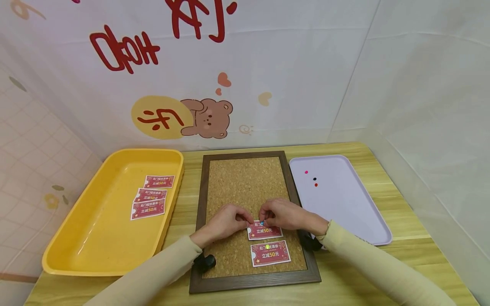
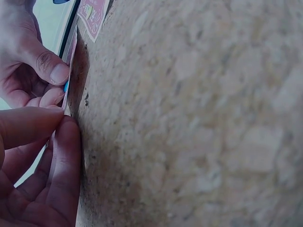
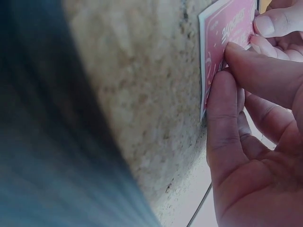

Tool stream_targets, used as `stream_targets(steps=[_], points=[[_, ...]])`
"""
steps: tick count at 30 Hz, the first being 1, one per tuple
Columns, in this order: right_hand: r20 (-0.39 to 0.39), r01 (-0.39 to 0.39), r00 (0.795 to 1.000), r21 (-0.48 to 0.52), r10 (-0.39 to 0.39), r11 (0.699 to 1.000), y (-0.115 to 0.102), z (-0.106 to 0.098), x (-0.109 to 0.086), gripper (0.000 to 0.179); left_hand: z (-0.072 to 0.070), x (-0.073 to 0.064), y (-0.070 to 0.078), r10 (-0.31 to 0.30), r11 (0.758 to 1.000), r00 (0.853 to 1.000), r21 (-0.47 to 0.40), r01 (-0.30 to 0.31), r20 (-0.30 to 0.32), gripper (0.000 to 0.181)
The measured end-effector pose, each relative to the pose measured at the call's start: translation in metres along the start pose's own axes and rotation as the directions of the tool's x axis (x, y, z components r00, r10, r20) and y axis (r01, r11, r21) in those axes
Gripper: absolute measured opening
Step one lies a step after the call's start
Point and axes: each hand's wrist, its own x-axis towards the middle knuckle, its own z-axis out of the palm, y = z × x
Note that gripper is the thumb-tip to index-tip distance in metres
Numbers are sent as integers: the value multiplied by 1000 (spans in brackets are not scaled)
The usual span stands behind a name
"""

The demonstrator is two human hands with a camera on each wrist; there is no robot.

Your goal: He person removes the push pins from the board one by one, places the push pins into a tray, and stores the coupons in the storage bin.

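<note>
On the cork board (image 1: 245, 178), my left hand (image 1: 226, 219) pinches the upper left edge of a red-and-white coupon (image 1: 264, 232). My right hand (image 1: 284, 213) pinches a blue pushpin (image 1: 262, 223) at the coupon's top edge. In the left wrist view, a bit of the blue pin (image 2: 66, 87) shows beside the right thumb; its point is hidden. The coupon (image 3: 227, 35) stands a little off the cork along its edge in the right wrist view. Just below it, a second coupon (image 1: 271, 256) lies on the board with a yellow pushpin (image 1: 267, 246) at its top.
A yellow tray (image 1: 84, 238) on the left holds three more coupons (image 1: 148, 210) along its right side. To the right, a pale lilac tray (image 1: 344, 204) holds a pink, a black and a red pushpin (image 1: 316, 185). A dark frame (image 1: 252, 281) edges the board.
</note>
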Motion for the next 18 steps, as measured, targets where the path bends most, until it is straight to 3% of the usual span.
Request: stream_targets(steps=[4,18], points=[[-5,7,1000,-5,-7,1000,0,0,0,11,-1,0,0,20,1000,1000,5,-20,-6,12],[4,22,1000,4,-22,1000,0,-5,-2,7,-3,0,5,0,1000,1000,-3,0,0,12]])
